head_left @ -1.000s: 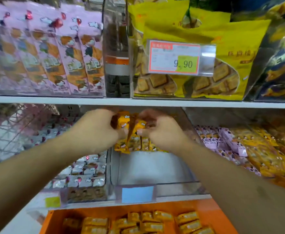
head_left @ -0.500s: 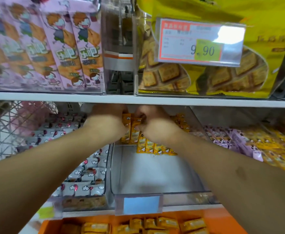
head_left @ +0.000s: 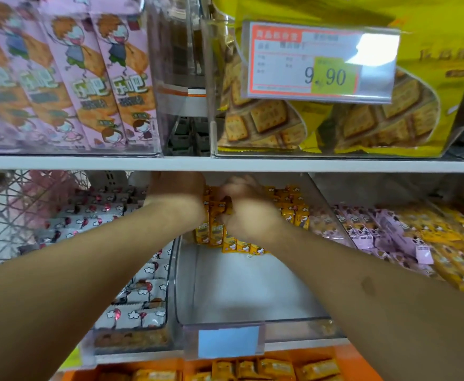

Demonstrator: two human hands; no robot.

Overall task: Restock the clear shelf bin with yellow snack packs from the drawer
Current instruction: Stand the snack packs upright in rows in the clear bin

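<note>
Yellow snack packs (head_left: 216, 215) pinched by both hands (head_left: 176, 193) (head_left: 248, 213), clear bin (head_left: 242, 324) front bare

Both hands sit deeper in the clear shelf bin (head_left: 187, 284) than a second ago — from mid-bin to the rear, right under the upper shelf edge (head_left: 225, 163). Left hand (head_left: 177, 199) and right hand (head_left: 248, 213) press closer together around the held yellow snack packs (head_left: 215, 215), which now stand upright against the back row — earlier raised and fanned above it. The view sits closer to the shelf.
</note>
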